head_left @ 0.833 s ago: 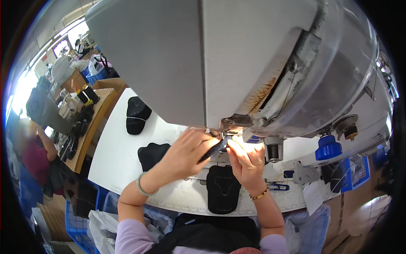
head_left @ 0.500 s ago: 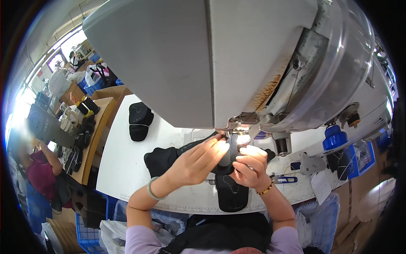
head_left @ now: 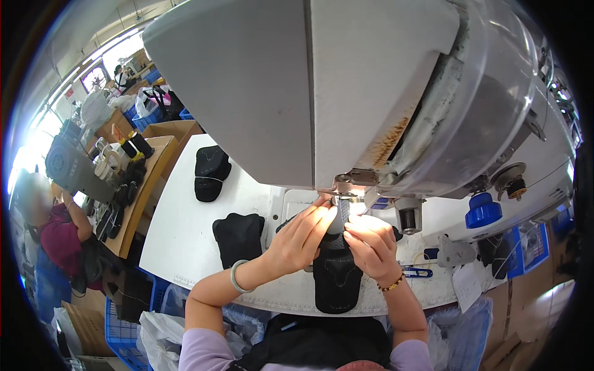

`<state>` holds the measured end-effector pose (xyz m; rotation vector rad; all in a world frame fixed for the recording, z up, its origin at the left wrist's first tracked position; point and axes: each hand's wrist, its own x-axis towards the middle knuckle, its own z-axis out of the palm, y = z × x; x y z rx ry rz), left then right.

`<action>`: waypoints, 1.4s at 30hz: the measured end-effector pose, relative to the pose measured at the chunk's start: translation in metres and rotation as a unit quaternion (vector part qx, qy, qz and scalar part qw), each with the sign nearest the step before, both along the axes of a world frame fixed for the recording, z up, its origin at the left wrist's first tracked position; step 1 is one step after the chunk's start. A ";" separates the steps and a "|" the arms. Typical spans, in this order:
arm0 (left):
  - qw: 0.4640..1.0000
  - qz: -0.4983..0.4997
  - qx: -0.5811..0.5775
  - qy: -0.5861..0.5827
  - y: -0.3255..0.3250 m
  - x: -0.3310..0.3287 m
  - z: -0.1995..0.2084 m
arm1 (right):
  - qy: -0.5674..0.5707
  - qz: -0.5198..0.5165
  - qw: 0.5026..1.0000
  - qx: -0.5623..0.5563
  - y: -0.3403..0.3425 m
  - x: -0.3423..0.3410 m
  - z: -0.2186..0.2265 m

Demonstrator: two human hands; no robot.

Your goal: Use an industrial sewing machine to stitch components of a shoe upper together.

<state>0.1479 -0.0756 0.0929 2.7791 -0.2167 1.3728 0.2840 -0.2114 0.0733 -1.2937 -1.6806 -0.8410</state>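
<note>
Under the lit needle area of a large grey sewing machine [head_left: 260, 93], my hands hold a shoe-upper-like fabric piece with grey mesh and black parts [head_left: 335, 241]. My left hand [head_left: 303, 234] pinches its left edge, fingertips close to the presser foot. My right hand [head_left: 373, 243] grips the right edge, thumb and fingers pressed together. Just below, a black padded fabric piece with light stitching [head_left: 337, 281] lies on the white table, its upper end near the mesh. The needle tip itself is hard to make out in the glare.
Left on the white table [head_left: 179, 241] lie a tied black bundle [head_left: 211, 173] and a black fabric stack [head_left: 239, 238]. Blue thread snips [head_left: 417, 272] and a paper slip [head_left: 470, 285] are on the right. Blue crates flank my lap. Another person [head_left: 62, 235] sits at the far left.
The mesh piece has turned and sits straighter under the needle, between my hands. My left hand has shifted a little, uncovering more table beside the black stack. The view has tilted slightly.
</note>
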 end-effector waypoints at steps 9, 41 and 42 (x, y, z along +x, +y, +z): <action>0.999 -0.029 -0.024 -0.023 0.013 0.009 -0.013 | 0.031 -0.017 0.999 -0.019 0.004 0.004 -0.003; 0.876 0.048 -0.418 0.236 0.085 0.028 0.013 | 0.119 -0.095 0.987 -0.059 0.013 -0.004 -0.006; 0.814 -0.046 -0.528 0.239 0.088 0.030 0.008 | 0.119 -0.074 0.989 -0.051 0.013 -0.004 -0.006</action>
